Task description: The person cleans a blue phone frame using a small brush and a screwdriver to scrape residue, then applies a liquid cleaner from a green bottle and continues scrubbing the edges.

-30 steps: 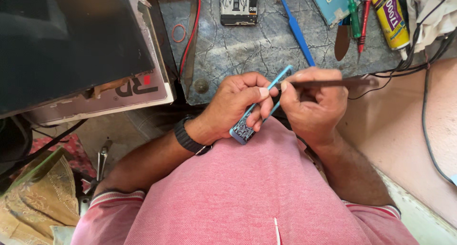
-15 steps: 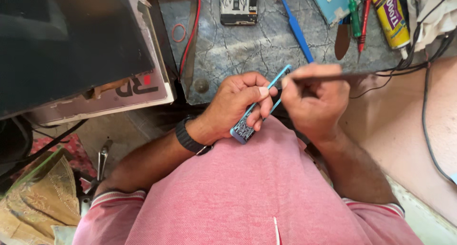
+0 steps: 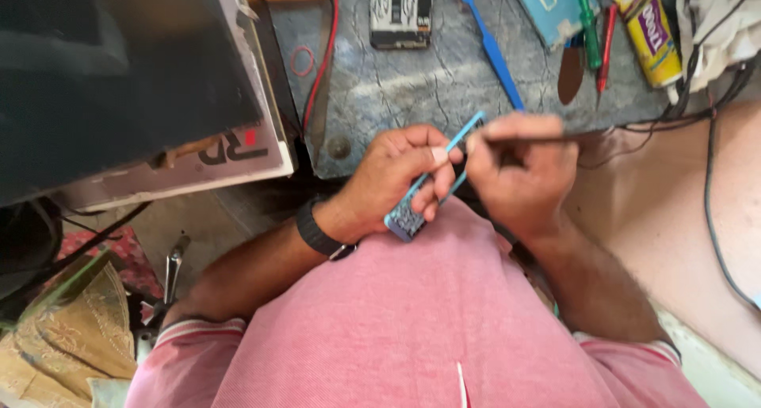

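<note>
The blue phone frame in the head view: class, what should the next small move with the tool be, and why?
Probably slide the thin tool a little further along the blue frame's top edge. The right hand pinches the tool with its tip at that upper corner, while the left hand holds the frame tilted and steady above the lap, so the work seems to be at that edge.

Pretty even daylight here, soft and a bit flat, no hard glare anywhere. The grey table [image 3: 444, 83] at the far side is well lit, and the pink shirt [image 3: 412, 321] near the camera looks bright and slightly washed. The big dark box [image 3: 119, 75] on the far left just eats the light, with barely any detail in it. The gap under the table edge is deep shadow. The right hand [image 3: 523, 174] and left hand [image 3: 396, 178] are a touch soft, likely motion blur. The cluttered near-left corner is smeary and out of focus.
</note>
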